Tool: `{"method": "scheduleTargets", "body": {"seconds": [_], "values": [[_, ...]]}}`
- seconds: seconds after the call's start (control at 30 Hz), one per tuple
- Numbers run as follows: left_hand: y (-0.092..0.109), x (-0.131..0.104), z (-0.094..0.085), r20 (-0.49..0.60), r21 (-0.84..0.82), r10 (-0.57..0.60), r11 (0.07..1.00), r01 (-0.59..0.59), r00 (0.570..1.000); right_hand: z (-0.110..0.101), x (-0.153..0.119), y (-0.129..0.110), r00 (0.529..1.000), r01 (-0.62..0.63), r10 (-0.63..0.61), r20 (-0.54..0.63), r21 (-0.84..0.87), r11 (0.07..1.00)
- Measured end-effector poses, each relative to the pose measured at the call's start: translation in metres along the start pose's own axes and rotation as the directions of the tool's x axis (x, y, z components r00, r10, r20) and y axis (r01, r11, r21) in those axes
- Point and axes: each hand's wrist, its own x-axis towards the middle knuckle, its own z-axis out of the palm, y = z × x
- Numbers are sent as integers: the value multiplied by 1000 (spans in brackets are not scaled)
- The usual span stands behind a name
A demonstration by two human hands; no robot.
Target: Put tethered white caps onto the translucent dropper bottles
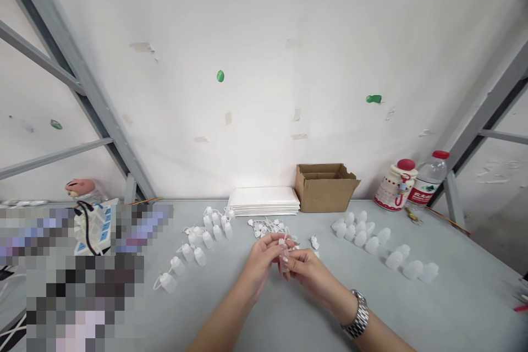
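- Small bottle (284, 262): located between the two hands, raised off the surface (289, 313) as far as I can judge, near the middle of my view.
- Left hand (264, 256): grip pinching, thumb and fingers pressed together around the upper part of the small bottle, by a white cap (282, 242).
- Right hand (307, 268): grip pinching the body of the small bottle from its own side, thumb laid along it. I judge that one hand steadies the body while the other controls the top. Whether the white cap is fully seated I cannot tell.
- Capped bottles (200, 256): standing or tilted in loose rows on the left, strap loops attached. The grouping appears to keep them apart from the bare bottles (360, 238) on the right, on which I see no white caps.
- Loose caps (268, 226): heaped with their straps just beyond the hands, placed, in my judgement, for easy reach from either side. A few more pieces (314, 242) lie just beyond the right hand.
- Behind: a stack of white packets (264, 198) and an open cardboard box (325, 195) bound the far edge.
- Far right: a red-lidded jar (390, 190), a water bottle (424, 187) and keys (413, 217), well apart from the hands.
- Obstruction: my fingers hide much of the small bottle and part of the heap. Far left, a power strip (103, 225) stands beside a pixelated area I cannot inspect.
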Motion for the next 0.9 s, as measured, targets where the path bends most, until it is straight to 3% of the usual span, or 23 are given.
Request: {"method": "scheduleTargets", "body": {"seconds": [0.13,0.37,0.9], "values": [[2,-1,-3,48,-73,-11,997,15,999,2,-1,0,997,-27,12,73,219,975],[-4,1,-8,105,-279,-129,948,154,986,1,1,4,992,-74,28,121,396,915],[-5,0,-8,243,-334,-132,919,210,961,2,-2,8,981,-137,40,192,526,840]]}}
